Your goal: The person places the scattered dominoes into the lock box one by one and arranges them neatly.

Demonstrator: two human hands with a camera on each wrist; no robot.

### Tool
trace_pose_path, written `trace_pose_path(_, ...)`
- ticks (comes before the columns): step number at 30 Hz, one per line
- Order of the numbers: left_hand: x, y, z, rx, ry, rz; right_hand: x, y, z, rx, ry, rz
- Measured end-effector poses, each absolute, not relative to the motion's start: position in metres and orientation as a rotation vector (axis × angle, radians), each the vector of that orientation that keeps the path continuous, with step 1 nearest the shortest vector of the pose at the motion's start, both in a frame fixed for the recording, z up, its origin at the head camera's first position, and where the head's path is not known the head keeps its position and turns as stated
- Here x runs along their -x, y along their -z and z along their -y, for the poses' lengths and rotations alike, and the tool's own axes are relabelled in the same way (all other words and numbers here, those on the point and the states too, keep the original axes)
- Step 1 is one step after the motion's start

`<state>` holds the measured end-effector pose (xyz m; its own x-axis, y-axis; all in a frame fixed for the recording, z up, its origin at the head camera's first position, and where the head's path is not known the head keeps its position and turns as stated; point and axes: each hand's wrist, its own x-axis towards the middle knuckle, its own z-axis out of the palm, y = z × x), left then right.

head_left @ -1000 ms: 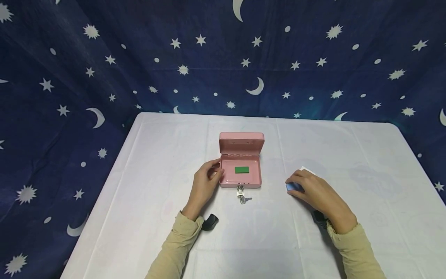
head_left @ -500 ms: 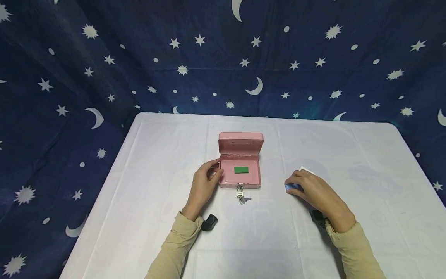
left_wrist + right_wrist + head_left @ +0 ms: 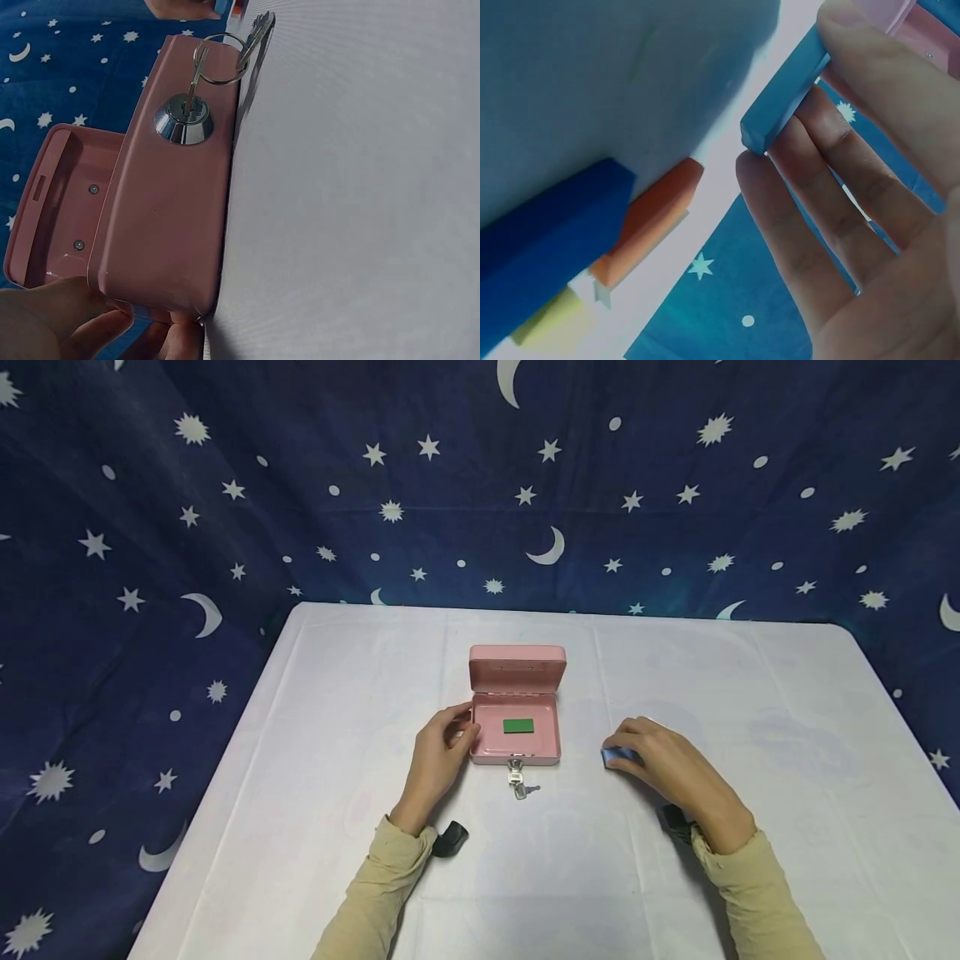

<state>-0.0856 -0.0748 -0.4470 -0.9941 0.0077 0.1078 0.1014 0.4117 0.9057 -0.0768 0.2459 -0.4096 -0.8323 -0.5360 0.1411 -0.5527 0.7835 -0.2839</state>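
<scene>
A pink cash box (image 3: 486,746) stands with its lid (image 3: 517,674) raised. Inside lies a green block (image 3: 518,726). My left hand (image 3: 435,760) holds the box's left side, thumb at the rim and fingers against the outer wall. At the front, a key sits in the lock (image 3: 184,124), with a second key (image 3: 256,41) hanging from the ring. To the right of the box, my right hand (image 3: 671,768) pinches a light blue block (image 3: 787,90) between thumb and fingers, close above the white tabletop. My palm hides part of this block in the head view.
A dark blue block (image 3: 547,247), an orange block (image 3: 649,225) and a yellow block (image 3: 555,319) show in the right wrist view; the right hand mostly hides that spot from the head camera. A starry blue curtain (image 3: 450,468) stands behind the white table (image 3: 360,693).
My right hand, with the light blue block in its fingers, has shifted slightly left towards the cash box. The left hand stays at the box.
</scene>
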Motion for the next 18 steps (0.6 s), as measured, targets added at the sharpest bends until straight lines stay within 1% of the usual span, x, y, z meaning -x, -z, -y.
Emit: trace_pose_path(18, 0.085, 0.445, 0.075, 0.092, 1.654, 2.567, 0.083, 0.399, -0.226, -0.936, -0.527, 2.864)
